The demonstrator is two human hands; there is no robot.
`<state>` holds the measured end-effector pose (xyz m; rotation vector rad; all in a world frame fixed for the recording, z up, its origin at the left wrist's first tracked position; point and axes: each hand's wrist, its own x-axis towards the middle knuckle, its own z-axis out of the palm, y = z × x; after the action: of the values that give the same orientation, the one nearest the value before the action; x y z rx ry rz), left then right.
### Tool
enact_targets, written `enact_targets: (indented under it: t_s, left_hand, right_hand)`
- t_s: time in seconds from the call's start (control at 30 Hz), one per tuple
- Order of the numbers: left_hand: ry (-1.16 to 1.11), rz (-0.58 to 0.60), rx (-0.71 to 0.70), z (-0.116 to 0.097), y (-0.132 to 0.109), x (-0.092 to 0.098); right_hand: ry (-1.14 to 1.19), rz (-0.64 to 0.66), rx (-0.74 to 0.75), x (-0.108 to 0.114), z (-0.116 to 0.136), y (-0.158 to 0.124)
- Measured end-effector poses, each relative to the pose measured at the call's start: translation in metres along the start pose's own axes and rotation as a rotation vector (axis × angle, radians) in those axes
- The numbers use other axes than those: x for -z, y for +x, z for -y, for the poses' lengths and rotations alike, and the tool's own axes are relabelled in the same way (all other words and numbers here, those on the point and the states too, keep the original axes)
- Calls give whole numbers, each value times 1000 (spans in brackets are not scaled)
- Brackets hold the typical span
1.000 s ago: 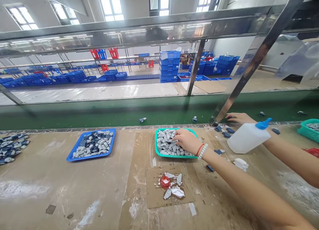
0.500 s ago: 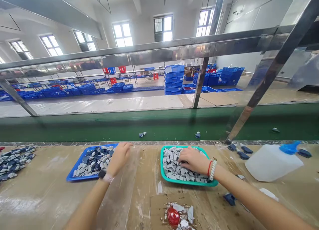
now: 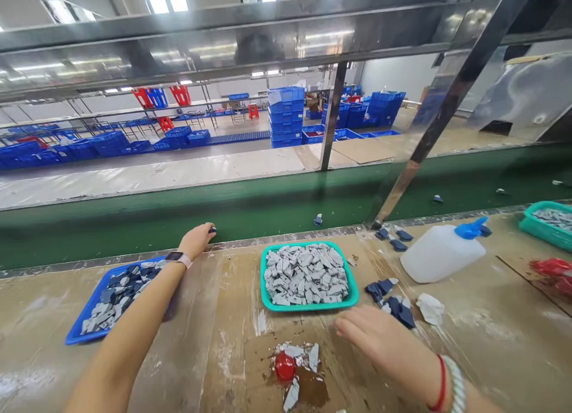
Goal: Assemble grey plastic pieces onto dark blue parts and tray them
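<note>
My left hand point(image 3: 195, 241) reaches over the far table edge beside the green belt. Its fingers pinch a small dark blue piece point(image 3: 212, 229). Below that wrist lies a blue tray point(image 3: 74, 331) of dark blue and light grey pieces, partly covered by my forearm. My right hand point(image 3: 379, 338) hovers just in front of the near right corner of a green tray point(image 3: 308, 307), its fingers together and bent. Their undersides are hidden, so what they hold cannot be made out. Light grey pieces point(image 3: 308, 276) fill the green tray.
A red round cap point(image 3: 285, 366) sits among grey scraps on wet cardboard. Dark blue pieces point(image 3: 400, 310) and a white bottle point(image 3: 440, 255) with blue top stand right. A second green tray point(image 3: 545, 231) is at far right. Metal posts point(image 3: 333, 118) rise behind the green belt point(image 3: 250, 207).
The view has tilted down and turned right. My left hand has moved from beside the blue tray to the belt's edge. My right hand has left the grey pieces and come nearer.
</note>
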<state>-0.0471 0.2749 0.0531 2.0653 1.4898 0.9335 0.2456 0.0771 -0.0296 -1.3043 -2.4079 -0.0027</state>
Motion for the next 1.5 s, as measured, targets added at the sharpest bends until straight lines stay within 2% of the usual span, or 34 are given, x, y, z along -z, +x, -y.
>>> enact_targets:
  t_s: [0.1, 0.17, 0.27, 0.37, 0.43, 0.5, 0.63, 0.7, 0.8, 1.03, 1.13, 1.2, 1.4, 1.5]
  left_hand:
    - [52, 12, 16, 17, -12, 11]
    - [87, 20, 27, 32, -32, 22]
    - [156, 9, -21, 54, -85, 40]
    - [123, -33, -114, 64, -152, 49]
    - [-20, -63, -134, 60, -195, 44]
    - [-265, -82, -71, 49, -229, 28]
    - [-841, -114, 264, 19, -269, -20]
    - [-1009, -101, 370, 6, -278, -38]
    - [-1120, -48, 411, -6, -283, -51]
    - [-1102, 25, 365, -9, -279, -49]
    - [-1068, 46, 375, -6, -276, -52]
    - [-1042, 69, 396, -5, -274, -55]
    - [-893, 259, 360, -14, -261, -68]
    - [-771, 324, 285, -28, -253, -75]
  right_hand:
    - [-50, -57, -59, -24, 22, -36]
    - [-26, -151, -156, -43, 27, -52]
    - [78, -260, -328, -61, 25, -64]
    - [220, -281, -398, -61, 22, -65]
    - [289, -294, -387, -55, 26, -63]
    - [348, -309, -376, -49, 36, -60]
    - [416, -289, -333, -48, 67, -55]
    - [390, -295, -300, -52, 80, -55]
    - [309, -296, -259, -61, 92, -56]
    - [145, -177, -159, -65, 97, -61]
    - [254, -148, -155, -59, 93, -60]
    - [452, -169, -253, -54, 88, -58]
    - [1187, -160, -836, -41, 78, -47]
    - [1391, -218, -907, -31, 82, -40]
